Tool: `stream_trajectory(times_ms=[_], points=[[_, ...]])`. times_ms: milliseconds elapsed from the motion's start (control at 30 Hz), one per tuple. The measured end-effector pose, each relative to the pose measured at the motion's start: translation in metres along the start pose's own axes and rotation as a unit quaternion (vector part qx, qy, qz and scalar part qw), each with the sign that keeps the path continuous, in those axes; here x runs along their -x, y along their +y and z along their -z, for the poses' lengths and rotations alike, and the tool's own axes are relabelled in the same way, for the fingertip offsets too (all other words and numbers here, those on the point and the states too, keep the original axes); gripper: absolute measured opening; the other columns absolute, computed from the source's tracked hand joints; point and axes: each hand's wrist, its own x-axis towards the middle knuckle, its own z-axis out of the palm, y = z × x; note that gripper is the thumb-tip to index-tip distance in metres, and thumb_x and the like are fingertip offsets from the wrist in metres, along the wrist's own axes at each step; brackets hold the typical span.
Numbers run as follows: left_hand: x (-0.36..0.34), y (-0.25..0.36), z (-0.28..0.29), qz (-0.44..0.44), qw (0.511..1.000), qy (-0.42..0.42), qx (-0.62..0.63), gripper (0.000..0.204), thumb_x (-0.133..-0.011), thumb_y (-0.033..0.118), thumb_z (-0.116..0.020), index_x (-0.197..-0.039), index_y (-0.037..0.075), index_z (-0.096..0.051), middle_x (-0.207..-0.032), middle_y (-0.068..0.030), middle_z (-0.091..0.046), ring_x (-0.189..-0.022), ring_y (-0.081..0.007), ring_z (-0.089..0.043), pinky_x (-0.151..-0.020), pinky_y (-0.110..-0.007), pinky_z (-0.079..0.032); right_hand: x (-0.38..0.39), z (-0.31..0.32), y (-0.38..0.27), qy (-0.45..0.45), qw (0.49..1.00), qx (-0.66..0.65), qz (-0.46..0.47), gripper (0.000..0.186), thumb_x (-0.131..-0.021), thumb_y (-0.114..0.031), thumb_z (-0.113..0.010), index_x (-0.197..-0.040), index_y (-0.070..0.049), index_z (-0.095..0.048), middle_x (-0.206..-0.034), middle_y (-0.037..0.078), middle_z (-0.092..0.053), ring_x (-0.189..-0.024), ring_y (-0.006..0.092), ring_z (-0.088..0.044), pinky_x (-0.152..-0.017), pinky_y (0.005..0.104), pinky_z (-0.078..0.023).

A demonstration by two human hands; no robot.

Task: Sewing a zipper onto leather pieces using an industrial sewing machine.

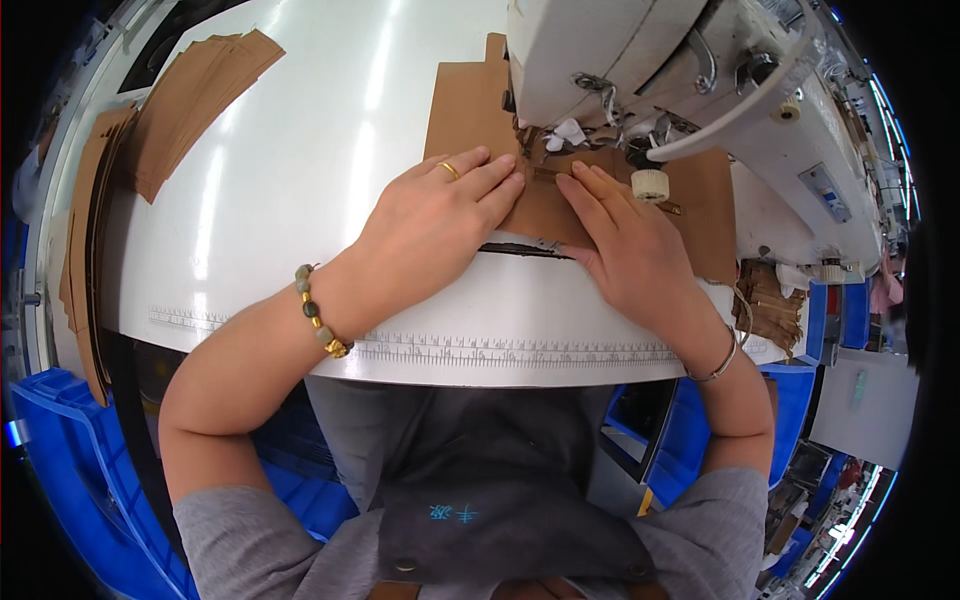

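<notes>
- Brown panel (545,207) lies at one o'clock, under the sewing machine (610,65).
- Left hand (435,215) lies open, flat, on its eight-o'clock side.
- Right hand (638,245), fingers extended open, rests toward five o'clock.
- Brown pieces (200,105) overlap on the worktop (300,130), ten o'clock.

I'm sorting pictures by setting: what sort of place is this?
Probably a sewing workshop or factory. A white sewing machine stands over a flat brown piece, similar cut pieces are fanned out at the table's left, and a blue bin sits below.
</notes>
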Motion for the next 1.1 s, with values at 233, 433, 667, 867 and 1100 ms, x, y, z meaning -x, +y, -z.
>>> stream_trajectory(times_ms=[233,433,667,867,1100], points=[[-0.001,-0.004,-0.002,0.000,1.000,0.007,0.011,0.049,-0.085,0.004,-0.065,-0.134,0.005,-0.069,-0.140,-0.0078,-0.069,-0.130,-0.0260,-0.064,-0.101,-0.036,-0.056,0.027,0.034,0.016,-0.035,0.998,0.041,0.034,0.071,-0.087,-0.047,-0.076,-0.139,-0.002,-0.062,-0.134,0.016,-0.067,-0.111,0.0366,-0.066,-0.096,0.0437,-0.054],[0.000,-0.003,-0.007,0.003,0.999,0.033,0.022,0.046,-0.086,0.003,-0.065,-0.131,0.003,-0.070,-0.139,-0.0093,-0.068,-0.129,-0.0272,-0.064,-0.100,-0.036,-0.056,0.117,0.183,0.173,0.545,0.815,0.153,-0.122,0.036,-0.109,-0.022,-0.056,-0.107,0.006,-0.077,-0.090,0.014,-0.075,-0.078,0.0248,-0.068,-0.073,0.0343,-0.055],[0.000,0.001,-0.003,0.005,0.999,-0.014,0.030,0.039,-0.088,0.007,-0.066,-0.126,0.001,-0.071,-0.131,-0.0096,-0.068,-0.124,-0.0257,-0.065,-0.099,-0.036,-0.057,0.268,0.270,0.445,0.307,0.735,-0.253,-0.549,0.050,-0.107,-0.038,-0.060,-0.138,0.001,-0.063,-0.129,0.014,-0.069,-0.113,0.0229,-0.067,-0.098,0.0370,-0.054],[-0.001,0.001,-0.002,0.011,0.999,-0.023,0.043,0.040,-0.088,0.005,-0.065,-0.127,-0.001,-0.070,-0.133,-0.0097,-0.068,-0.125,-0.0259,-0.064,-0.099,-0.036,-0.056,0.313,0.257,0.478,0.351,0.687,-0.328,-0.545,0.053,-0.108,-0.040,-0.061,-0.141,0.002,-0.061,-0.134,0.014,-0.068,-0.120,0.0247,-0.067,-0.103,0.0381,-0.053],[-0.002,0.001,-0.003,0.015,0.999,-0.015,0.047,0.040,-0.088,0.004,-0.064,-0.128,-0.001,-0.070,-0.134,-0.0099,-0.069,-0.125,-0.0260,-0.064,-0.102,-0.034,-0.056,0.307,0.210,0.430,0.501,0.661,-0.318,-0.459,0.054,-0.108,-0.043,-0.060,-0.136,0.003,-0.061,-0.137,0.013,-0.066,-0.122,0.0265,-0.065,-0.103,0.0420,-0.053]])
